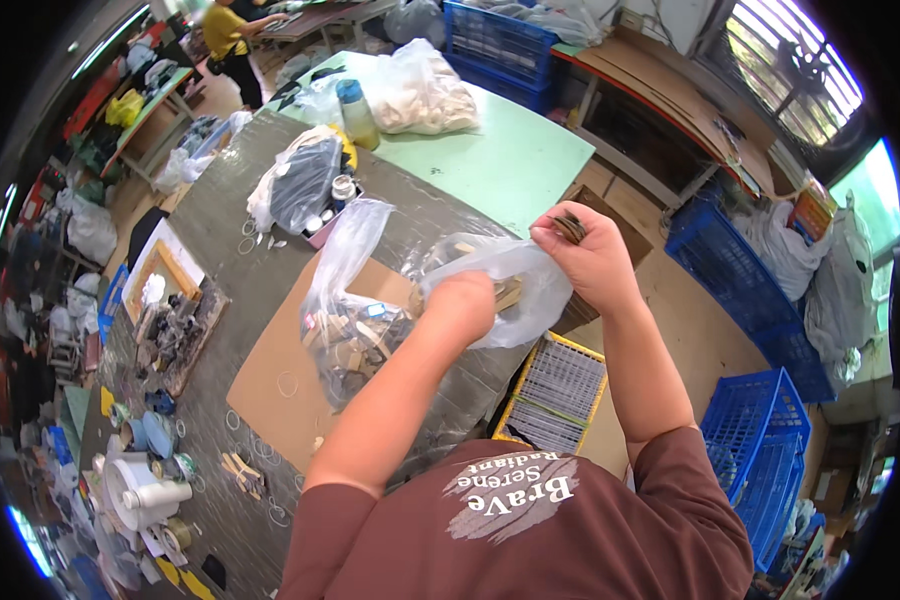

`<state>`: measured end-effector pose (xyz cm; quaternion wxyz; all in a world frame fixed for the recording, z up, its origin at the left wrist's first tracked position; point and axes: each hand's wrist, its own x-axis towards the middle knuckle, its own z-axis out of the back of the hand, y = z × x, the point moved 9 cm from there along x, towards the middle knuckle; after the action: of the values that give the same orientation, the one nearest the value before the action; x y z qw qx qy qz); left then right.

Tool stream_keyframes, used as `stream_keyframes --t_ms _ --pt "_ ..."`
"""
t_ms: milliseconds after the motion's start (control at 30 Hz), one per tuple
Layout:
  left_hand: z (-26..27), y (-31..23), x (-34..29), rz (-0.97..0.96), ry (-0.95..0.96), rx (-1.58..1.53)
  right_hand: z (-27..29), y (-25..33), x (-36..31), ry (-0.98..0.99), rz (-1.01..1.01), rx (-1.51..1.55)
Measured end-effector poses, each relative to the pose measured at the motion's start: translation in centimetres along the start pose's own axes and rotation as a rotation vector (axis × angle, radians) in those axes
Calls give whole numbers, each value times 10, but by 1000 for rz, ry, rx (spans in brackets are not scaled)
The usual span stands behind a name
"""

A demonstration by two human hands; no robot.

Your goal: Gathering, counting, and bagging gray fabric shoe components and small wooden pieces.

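While gripped, clear bag [515, 262] between hands

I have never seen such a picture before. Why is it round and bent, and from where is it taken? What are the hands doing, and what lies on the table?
The picture comes from a wide fisheye camera worn on a person's head, looking down; that lens bends straight edges near the rim. No machine is here, only a person's two bare hands.

The left hand reaches into a clear plastic bag. The right hand pinches the bag's upper edge together with a small bunch of thin dark pieces; what they are is too small to tell.

On the grey table lies a sheet of brown cardboard, and on it a second clear bag with small wooden pieces. Farther away stand a bottle with a blue cap and another filled bag. Blue crates stand on the floor at the right.
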<state>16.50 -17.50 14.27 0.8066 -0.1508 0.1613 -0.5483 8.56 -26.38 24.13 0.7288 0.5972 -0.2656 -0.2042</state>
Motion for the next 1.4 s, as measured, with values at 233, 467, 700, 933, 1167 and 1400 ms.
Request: stream_keyframes --t_ms 233,467,700,933,1167,1400 --pt "-28 -4 8 133 -362 -16 30 4 -16 -257 205 -270" --pt "16 10 -155 -293 -901 -433 1 19 -98 91 363 355" --pt "-55 191 -341 1291 -844 183 -133 -104 -124 569 -426 167" --pt "-142 228 -369 1405 -699 -617 -184 -114 -129 690 -463 246" --pt "-39 340 -468 1436 -1367 -608 -175 -112 -124 643 -473 169" --pt "-105 426 -514 1401 -940 -881 -177 -70 -25 363 -212 -143"
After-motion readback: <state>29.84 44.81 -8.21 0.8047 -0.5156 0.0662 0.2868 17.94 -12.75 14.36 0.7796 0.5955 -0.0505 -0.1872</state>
